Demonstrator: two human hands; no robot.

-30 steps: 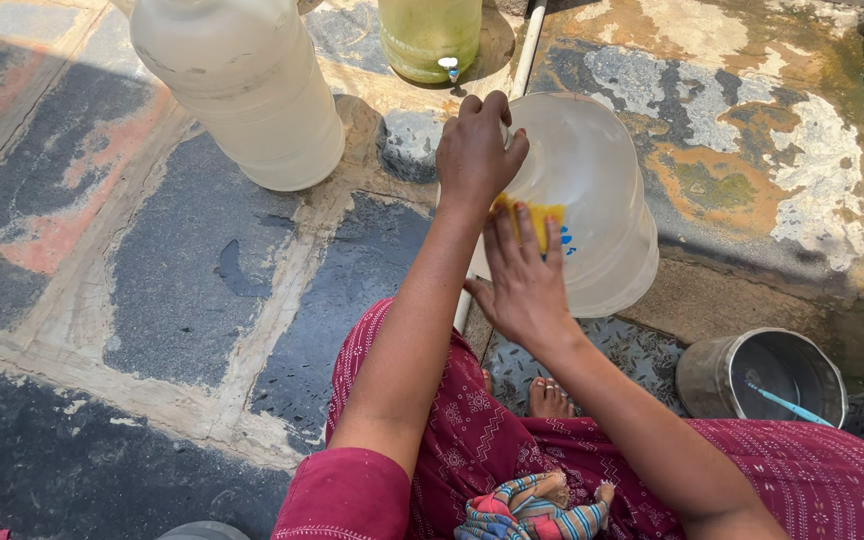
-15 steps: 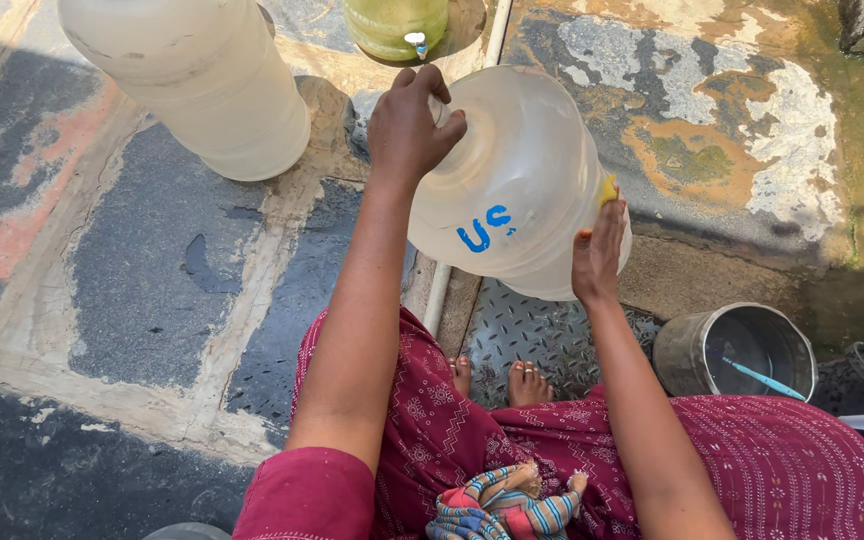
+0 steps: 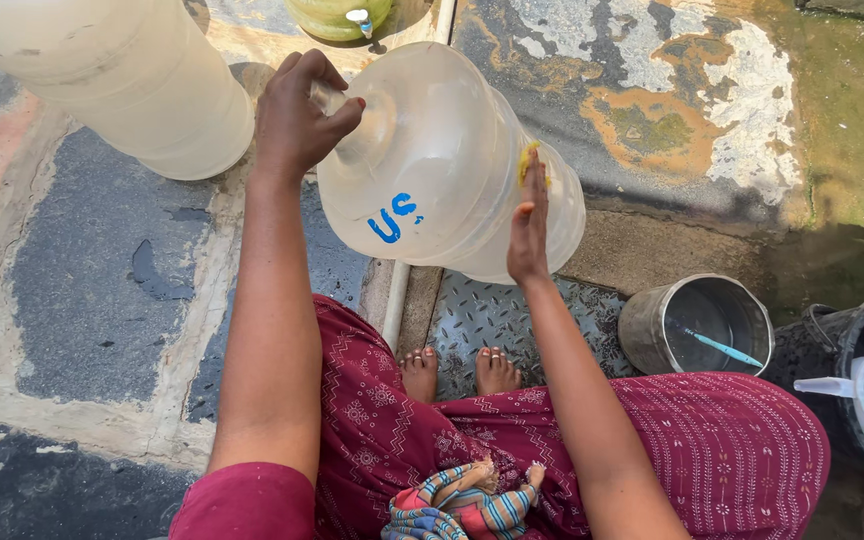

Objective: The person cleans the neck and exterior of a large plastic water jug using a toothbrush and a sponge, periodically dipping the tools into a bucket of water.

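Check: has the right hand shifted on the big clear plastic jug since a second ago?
Yes. The right hand slid from the jug's near face round to its side nearest the steel pot.

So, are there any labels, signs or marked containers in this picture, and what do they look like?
Big clear water jug: tilted on its side between the left hand and right hand, with blue hand-painted marks on its wall.
Second clear jug: top left, on the stone floor, no marking visible.
Green container: top edge, white tap, no label visible.
No signs or screens.

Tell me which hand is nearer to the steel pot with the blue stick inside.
The right hand, pressed on the side of the tilted clear water jug, is nearer to the steel pot. The left hand grips the jug's neck, farther away.
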